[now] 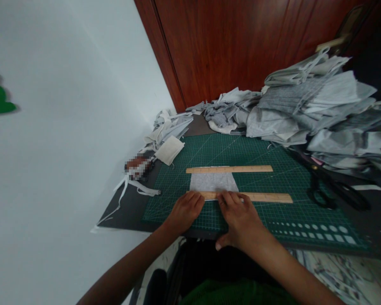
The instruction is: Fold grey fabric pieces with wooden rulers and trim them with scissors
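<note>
Both hands, left (184, 209) and right (240, 216), press flat, fingers extended, gripping nothing, on the near wooden ruler (257, 197); uneven pressure could skew it across the grey fabric rectangle (213, 182) just beyond their fingertips

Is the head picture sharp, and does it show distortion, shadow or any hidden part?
Head view: soft, even light; hands and rulers fairly sharp; wide-angle bending tilts wall and door; scissors sit in dimness; one small object near the mat is pixelated.

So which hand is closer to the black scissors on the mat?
Right. The right hand presses the near wooden ruler, on the side toward the scissors; the left hand sits farther away.
</note>
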Demonstrator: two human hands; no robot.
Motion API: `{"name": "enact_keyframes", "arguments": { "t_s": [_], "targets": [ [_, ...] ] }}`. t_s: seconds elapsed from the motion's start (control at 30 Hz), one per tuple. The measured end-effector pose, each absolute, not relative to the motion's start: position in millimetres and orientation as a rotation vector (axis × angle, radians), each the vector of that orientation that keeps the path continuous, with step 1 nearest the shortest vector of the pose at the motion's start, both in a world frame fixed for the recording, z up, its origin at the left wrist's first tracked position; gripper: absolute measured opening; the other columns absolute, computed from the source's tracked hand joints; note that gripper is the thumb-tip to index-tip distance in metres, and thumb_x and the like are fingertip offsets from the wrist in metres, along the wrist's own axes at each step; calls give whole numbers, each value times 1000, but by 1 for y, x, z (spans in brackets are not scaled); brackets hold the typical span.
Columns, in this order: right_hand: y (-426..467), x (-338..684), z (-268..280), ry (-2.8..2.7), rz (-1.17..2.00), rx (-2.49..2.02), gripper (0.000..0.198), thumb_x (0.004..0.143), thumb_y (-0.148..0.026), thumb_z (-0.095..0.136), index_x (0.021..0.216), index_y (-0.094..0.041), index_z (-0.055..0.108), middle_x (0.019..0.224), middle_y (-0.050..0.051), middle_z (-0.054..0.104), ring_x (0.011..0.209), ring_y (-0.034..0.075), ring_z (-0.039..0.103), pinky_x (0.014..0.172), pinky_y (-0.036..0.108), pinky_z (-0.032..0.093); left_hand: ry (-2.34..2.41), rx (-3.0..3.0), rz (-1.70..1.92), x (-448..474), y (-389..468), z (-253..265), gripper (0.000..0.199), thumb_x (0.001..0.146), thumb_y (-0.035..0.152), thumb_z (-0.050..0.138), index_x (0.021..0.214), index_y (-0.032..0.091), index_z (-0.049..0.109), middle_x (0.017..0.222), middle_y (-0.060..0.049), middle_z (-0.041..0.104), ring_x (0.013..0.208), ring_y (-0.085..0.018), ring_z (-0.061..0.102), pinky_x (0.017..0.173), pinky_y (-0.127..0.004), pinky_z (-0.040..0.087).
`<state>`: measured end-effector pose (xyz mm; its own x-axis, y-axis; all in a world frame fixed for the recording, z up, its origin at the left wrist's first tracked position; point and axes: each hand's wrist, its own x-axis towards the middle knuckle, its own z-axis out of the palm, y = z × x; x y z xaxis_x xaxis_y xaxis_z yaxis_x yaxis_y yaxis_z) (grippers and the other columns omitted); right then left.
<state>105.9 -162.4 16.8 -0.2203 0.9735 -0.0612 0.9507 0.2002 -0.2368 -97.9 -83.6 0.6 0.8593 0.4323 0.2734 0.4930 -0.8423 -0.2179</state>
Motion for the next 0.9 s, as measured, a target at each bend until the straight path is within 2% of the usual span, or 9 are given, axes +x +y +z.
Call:
{"name": "enact_keyframes", "arguments": {
  "t_s": [0.27,0.43,0.67,0.9],
  "targets": [
    [-163,107,17,-2344,343,-1876,133,39,-69,95,147,-3,55,149,27,56,134,44,50,114,54,34,-782,-2798,-456,-104,-79,1,19,103,16,52,88,17,65,88,-4,68,85,-22,59,76,-35,49],
    [-163,106,17,-2344,351,-1888,134,37,-68,96,147,-2,54,148,28,56,134,44,50,114,54,34,-807,-2831,-519,-99,-79,-2,22,104,16,51,87,17,64,88,-3,69,85,-20,59,80,-34,49],
    [-162,106,18,-2349,337,-1898,130,38,-69,95,146,-7,57,146,25,58,133,43,51,114,53,35,-839,-2826,-542,-90,-81,-1,25,106,18,48,88,18,66,88,-4,71,84,-21,61,76,-36,47],
    [-162,106,18,-2336,336,-1889,128,37,-67,96,142,-5,58,143,26,59,130,43,52,112,53,36,-888,-2840,-551,-77,-83,-11,26,106,22,48,89,19,68,87,-4,71,83,-21,60,75,-38,46]
  ]
}}
